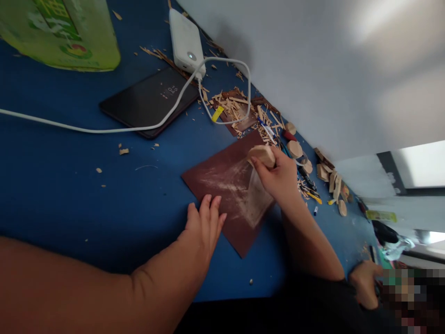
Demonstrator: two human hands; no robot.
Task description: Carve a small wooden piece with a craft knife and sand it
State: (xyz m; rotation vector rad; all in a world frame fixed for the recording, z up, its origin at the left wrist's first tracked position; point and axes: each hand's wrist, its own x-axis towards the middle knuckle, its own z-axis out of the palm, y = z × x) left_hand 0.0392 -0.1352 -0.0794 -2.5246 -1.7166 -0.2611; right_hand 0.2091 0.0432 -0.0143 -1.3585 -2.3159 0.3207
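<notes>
A reddish-brown sheet of sandpaper (222, 171) lies on the blue table, with pale dust smeared over its middle and right side. My right hand (281, 174) grips a rounded piece of light wood (261, 155) over the sheet's upper right part, thumb on the near side. Whether the wood touches the sandpaper, I cannot tell. Flat on the sheet's lower left edge rest the fingers of my left hand (205, 220), stretched out with nothing in them.
Behind the sheet, wood shavings (234, 105) lie heaped by the wall. A phone (149, 102), a white power bank (187, 39) with its cable and a green bag (62, 37) occupy the left. Wood pieces (332, 178) line the wall; another person's hand (365, 280) is at right.
</notes>
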